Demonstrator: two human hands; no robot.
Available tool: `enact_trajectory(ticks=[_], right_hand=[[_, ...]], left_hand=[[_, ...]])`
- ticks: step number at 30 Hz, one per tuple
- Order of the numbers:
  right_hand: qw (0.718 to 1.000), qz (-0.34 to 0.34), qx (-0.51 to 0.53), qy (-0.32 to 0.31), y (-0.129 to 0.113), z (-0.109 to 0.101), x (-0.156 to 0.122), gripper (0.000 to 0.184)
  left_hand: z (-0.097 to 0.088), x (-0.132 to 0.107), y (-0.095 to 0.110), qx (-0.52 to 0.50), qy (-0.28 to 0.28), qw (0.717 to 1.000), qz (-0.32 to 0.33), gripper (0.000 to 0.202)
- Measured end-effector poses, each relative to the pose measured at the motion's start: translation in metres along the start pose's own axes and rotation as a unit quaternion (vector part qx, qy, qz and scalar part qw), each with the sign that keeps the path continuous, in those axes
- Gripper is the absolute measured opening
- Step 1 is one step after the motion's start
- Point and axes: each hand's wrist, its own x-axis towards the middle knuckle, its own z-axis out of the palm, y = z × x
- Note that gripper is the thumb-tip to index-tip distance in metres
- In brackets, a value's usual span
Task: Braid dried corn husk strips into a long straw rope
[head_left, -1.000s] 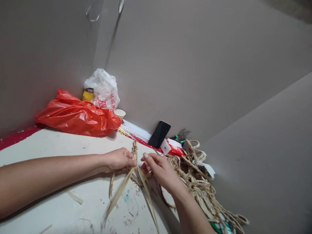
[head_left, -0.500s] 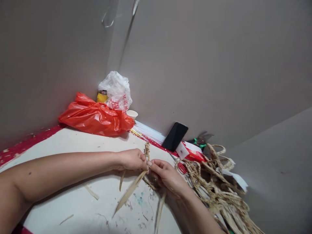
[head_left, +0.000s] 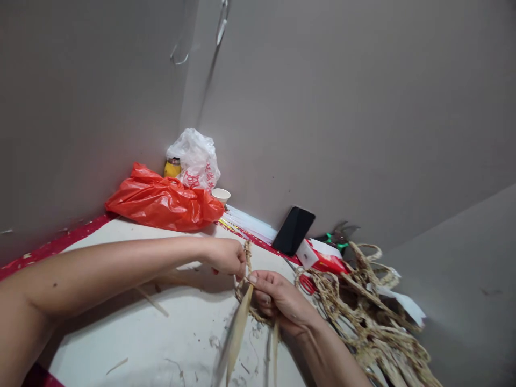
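Note:
A thin braided cord of dry, straw-like fibre (head_left: 249, 257) rises between my hands, and its lower part curves below them. My right hand (head_left: 282, 301) is closed, pinching the cord between thumb and forefinger. From that pinch a wide, flat pale strip (head_left: 241, 333) hangs down, and a narrower strip (head_left: 276, 344) dangles under the palm. My left hand (head_left: 226, 257) is closed beside the cord, its fingertips close to my right thumb. A blurred tan strip (head_left: 181, 278) trails leftward beneath my left wrist; the fingers partly hide its grip.
Braided cords (head_left: 363, 312) lie heaped at the right, near red-handled scissors (head_left: 308, 284). Behind are a red and white box (head_left: 324, 258), green-handled pliers (head_left: 341, 236), a phone (head_left: 293, 231), a paper cup (head_left: 221, 195) and a red plastic bag (head_left: 165, 201). Scraps dot the white tabletop (head_left: 173, 328).
My left hand has shifted slightly up and away from the pinch. The wide strip now hangs more steeply beneath my right hand. The whole view has shifted a little.

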Motion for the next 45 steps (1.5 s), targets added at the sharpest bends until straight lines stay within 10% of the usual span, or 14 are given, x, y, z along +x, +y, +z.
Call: enact_trajectory(ticks=[7,17,25,32,38,45], right_hand=[[0.999,0.013,0.032,-0.029,0.003,-0.005,0.003,0.037],[0.998,0.023,0.034,-0.040,0.007,-0.007,0.003,0.039],[0.998,0.034,0.052,-0.032,0.008,-0.008,0.003,0.040],[0.999,0.025,0.039,-0.026,0.004,-0.004,0.001,0.040],[0.998,0.013,0.043,-0.046,0.002,-0.005,0.001,0.037],[0.998,0.010,0.035,-0.045,0.003,-0.010,0.002,0.036]], left_hand=[[-0.029,-0.050,0.013,0.355,0.145,0.923,0.012,0.014],[-0.010,-0.075,-0.047,0.289,0.073,0.952,-0.066,0.012],[-0.042,-0.082,-0.038,0.312,0.264,0.913,-0.010,0.018],[0.009,-0.093,-0.044,0.255,0.097,0.961,0.035,0.006],[0.040,-0.072,-0.060,0.226,0.129,0.962,0.086,0.016],[0.020,-0.070,-0.053,0.088,0.176,0.980,0.024,0.005]])
